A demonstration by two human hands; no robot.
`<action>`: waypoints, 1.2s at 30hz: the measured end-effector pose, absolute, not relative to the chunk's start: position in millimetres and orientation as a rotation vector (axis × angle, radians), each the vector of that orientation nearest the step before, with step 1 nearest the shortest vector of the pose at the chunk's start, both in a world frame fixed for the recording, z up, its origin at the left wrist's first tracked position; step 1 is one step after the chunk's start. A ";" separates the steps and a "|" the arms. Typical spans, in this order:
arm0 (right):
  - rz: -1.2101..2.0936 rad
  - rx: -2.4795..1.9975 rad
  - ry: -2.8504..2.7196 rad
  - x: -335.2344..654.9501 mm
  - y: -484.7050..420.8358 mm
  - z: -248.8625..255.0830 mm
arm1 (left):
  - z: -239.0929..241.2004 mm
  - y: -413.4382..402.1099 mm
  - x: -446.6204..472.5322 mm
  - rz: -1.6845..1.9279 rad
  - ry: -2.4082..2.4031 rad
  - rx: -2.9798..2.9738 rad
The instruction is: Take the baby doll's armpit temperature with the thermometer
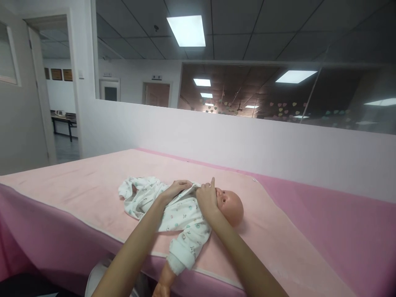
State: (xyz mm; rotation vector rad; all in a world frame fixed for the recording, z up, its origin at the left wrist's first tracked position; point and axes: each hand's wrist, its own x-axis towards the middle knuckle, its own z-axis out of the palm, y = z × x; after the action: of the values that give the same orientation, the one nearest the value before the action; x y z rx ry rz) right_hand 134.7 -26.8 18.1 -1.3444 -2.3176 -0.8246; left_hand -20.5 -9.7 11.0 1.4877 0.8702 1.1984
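Observation:
A baby doll [232, 206] lies on its back, its head to the right, dressed in a white patterned baby romper [182, 216]. My left hand [178, 187] rests over the romper's front, fingers stretched and fairly flat; its thumb is hidden. At the collar, close to the doll's chin, my right hand [206, 197] is closed on the cloth with the index finger raised. Between my hands the romper's front edge is lifted in a fold. One doll arm [165, 280] sticks out of its sleeve past the near edge. The romper's legs lie bunched at the left.
A pale pink pad [93, 185] covers the table over a darker pink cloth [312, 206]. Behind stands a white wall [232, 136] with a wide window above. An open doorway [60, 95] is at the left. Something pale [100, 272] shows below the near edge.

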 end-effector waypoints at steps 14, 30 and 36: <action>-0.344 -0.978 -1.490 195.8 -49.8 29.4 | 0.0 -0.4 -22.4 1.193 0.906 1.513; -0.190 -1.054 -1.382 187.7 -57.4 18.0 | -9.1 13.5 -24.3 1.175 1.007 1.704; 0.008 -1.157 -1.247 188.1 -56.3 15.9 | -5.5 8.9 -22.8 1.174 1.029 1.712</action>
State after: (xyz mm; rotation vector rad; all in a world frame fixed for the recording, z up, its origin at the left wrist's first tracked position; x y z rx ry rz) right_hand 188.1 -56.3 15.9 -1.1571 -1.2468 0.0075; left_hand -22.8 8.9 -5.5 1.7118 1.0287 1.1739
